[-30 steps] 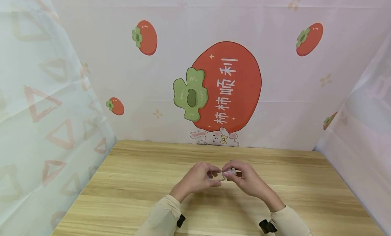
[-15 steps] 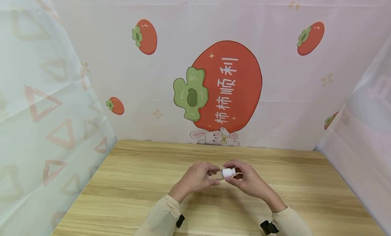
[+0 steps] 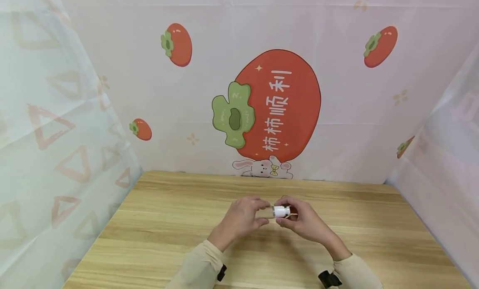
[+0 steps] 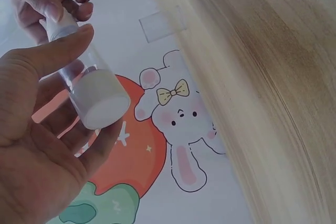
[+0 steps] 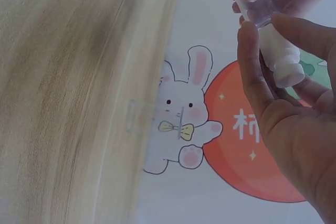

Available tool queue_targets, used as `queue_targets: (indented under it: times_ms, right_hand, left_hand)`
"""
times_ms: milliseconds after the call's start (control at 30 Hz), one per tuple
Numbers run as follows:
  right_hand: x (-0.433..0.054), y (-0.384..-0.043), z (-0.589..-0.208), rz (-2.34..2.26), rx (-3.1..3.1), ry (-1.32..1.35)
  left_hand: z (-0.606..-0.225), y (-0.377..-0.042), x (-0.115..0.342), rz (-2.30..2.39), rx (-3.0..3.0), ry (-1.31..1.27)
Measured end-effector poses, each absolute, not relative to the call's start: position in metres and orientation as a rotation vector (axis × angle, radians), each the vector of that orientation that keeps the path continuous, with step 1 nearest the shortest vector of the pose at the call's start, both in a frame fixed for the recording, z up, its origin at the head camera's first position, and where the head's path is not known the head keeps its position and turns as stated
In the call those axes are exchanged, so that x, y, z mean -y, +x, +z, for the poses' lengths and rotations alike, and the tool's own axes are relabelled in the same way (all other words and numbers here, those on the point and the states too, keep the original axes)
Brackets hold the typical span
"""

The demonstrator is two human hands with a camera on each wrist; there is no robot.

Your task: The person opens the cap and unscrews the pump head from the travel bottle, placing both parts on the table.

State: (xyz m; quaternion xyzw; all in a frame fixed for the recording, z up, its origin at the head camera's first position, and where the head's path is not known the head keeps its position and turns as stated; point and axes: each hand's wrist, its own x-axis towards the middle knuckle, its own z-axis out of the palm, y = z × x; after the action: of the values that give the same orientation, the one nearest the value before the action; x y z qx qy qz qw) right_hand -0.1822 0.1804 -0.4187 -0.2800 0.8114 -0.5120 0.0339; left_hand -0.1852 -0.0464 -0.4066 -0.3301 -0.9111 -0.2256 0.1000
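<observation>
A small bottle is held lengthwise between both hands above the table. It has a clear middle, a wide flat white end and a stepped, narrower white end. My left hand wraps thumb and fingers round the clear part; its thumb lies across the tube in the left wrist view, with the wide end over the palm side. My right hand holds the bottle by its stepped white end, thumb and forefinger close to where white meets clear.
A wooden table spreads under the hands. Behind it hangs a pale cloth backdrop printed with persimmons and a rabbit. Cloth sides stand at left and right.
My right fingers, which covered the white end of the bottle a second ago, have spread wider and left it showing. My left hand stays nearly in place.
</observation>
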Motion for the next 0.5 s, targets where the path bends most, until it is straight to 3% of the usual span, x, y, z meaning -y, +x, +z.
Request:
queue_targets:
  times_ms: [500]
  right_hand:
    - [-0.1791, -0.1772, -0.4172, -1.736, -2.479, -0.96]
  left_hand:
    - [-0.4082, -0.1932, 0.0514, -1.243, 2.843, -0.965]
